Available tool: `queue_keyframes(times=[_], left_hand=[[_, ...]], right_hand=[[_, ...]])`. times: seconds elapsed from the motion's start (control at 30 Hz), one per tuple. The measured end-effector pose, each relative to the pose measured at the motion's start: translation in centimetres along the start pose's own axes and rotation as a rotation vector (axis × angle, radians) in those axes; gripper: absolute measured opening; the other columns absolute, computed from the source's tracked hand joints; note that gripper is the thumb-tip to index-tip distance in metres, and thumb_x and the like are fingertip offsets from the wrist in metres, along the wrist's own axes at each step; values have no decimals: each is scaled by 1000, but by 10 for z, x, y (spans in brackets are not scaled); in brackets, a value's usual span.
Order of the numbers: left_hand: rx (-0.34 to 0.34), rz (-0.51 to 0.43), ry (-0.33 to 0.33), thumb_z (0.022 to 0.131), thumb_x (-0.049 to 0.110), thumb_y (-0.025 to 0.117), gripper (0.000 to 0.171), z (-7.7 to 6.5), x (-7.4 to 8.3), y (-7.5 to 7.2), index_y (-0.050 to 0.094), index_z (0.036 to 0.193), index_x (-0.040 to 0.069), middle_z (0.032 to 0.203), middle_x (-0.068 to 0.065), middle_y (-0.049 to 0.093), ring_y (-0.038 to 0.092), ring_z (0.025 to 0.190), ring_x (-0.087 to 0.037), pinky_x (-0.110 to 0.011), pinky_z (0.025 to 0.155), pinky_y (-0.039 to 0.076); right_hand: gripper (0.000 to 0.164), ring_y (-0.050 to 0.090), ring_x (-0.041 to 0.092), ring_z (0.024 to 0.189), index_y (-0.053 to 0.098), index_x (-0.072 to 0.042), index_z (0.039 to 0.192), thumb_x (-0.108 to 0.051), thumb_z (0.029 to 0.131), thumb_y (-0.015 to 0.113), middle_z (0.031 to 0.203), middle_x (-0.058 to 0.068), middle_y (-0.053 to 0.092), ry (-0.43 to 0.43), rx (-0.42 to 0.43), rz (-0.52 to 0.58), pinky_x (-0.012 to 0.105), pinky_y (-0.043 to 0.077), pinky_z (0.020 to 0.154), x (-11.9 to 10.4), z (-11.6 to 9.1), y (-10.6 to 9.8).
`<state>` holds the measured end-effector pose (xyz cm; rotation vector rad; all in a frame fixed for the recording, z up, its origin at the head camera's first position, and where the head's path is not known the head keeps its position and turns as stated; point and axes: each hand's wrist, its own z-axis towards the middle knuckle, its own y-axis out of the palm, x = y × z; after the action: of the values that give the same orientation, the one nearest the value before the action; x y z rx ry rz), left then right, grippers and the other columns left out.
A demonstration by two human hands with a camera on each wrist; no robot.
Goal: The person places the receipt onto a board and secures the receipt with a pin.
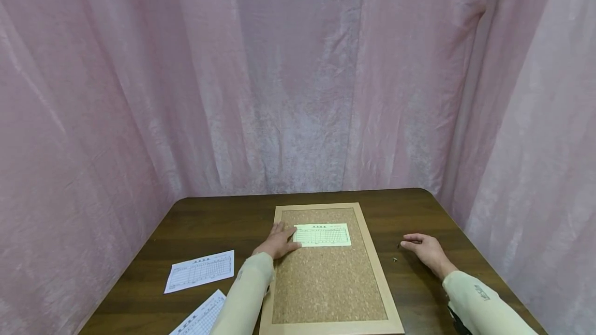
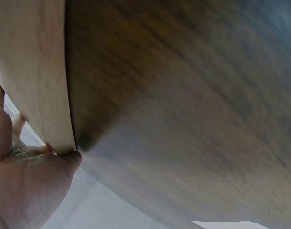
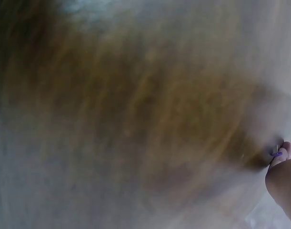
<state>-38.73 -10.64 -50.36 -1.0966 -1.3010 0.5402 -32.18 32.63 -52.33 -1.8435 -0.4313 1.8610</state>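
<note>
My left hand (image 1: 276, 242) rests with fingers spread on the left side of a wood-framed cork board (image 1: 330, 288). Its thumb and a fingertip touch the left edge of a pale green printed form (image 1: 322, 235) that lies flat on the cork. In the left wrist view, part of that hand (image 2: 31, 186) is against the board's frame (image 2: 38, 62). Right of the board, my right hand (image 1: 429, 253) is low over the table, thumb and forefinger parted. A small purple pin (image 3: 277, 154) shows right by its fingers in the right wrist view.
A small greenish pin-like piece (image 1: 395, 259) lies on the dark wooden table (image 1: 223, 221) between board and right hand. Two white printed forms, one farther back (image 1: 200, 271) and one nearer (image 1: 202, 317), lie left of the board. Pink curtains (image 1: 298, 76) surround the table's back and sides.
</note>
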Motion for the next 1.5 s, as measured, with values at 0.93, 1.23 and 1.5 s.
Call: queue_keyframes(times=[0.93,1.23,1.5], left_hand=[[1,-4,-13,98,41,62,63,3,0,0,43,151,14,163,-22,12,5,150,-40,-60,115,17],[0,8,3,98,38,62,62,1,0,1,43,151,11,162,-24,12,4,149,-42,-61,114,17],[-4,4,-17,98,41,61,63,1,0,1,42,152,14,163,-22,11,3,150,-40,-61,115,17]], right_hand=[[25,47,47,119,71,7,103,-14,91,73,122,30,56,-173,64,-198,59,34,102,4,-2,14],[24,48,47,118,72,6,102,-14,89,73,122,30,55,-164,68,-217,60,35,100,7,0,17],[22,48,48,117,72,5,101,-14,89,73,122,31,55,-160,72,-225,61,34,99,8,0,18]])
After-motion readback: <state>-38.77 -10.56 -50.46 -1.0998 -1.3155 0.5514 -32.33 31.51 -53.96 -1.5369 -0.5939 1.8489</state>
